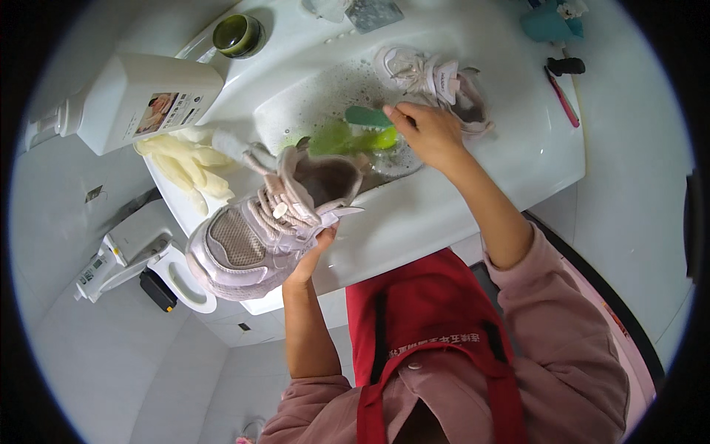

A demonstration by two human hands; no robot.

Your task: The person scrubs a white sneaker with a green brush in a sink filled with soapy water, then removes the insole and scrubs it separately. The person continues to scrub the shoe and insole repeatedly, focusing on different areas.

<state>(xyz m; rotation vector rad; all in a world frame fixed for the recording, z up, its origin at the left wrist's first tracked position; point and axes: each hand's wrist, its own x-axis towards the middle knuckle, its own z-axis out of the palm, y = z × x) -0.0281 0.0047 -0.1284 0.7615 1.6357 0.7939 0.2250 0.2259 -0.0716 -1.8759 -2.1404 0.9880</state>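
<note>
My left hand point(315, 252) holds a pale lace-up sneaker point(238, 238) from beneath, over the near left edge of a white sink point(405, 213). The sneaker's toe points down to the left, and part of my hand is hidden behind it. My right hand point(424, 130) grips a green brush point(367, 116) above soapy water; the bristles are not clearly visible. Just below the brush a bright green object point(385, 139) shows in the foamy water. A second pale sneaker point(410, 72) lies in the basin's far right part, behind my right hand.
Pale rubber gloves point(191, 166) lie on the sink's left rim, near a large white pump bottle point(150, 102). A green bowl point(238, 36) sits at the back left. On the right rim are a black-headed brush point(566, 66) and a pink-handled tool point(563, 100). A toilet point(186, 280) stands lower left.
</note>
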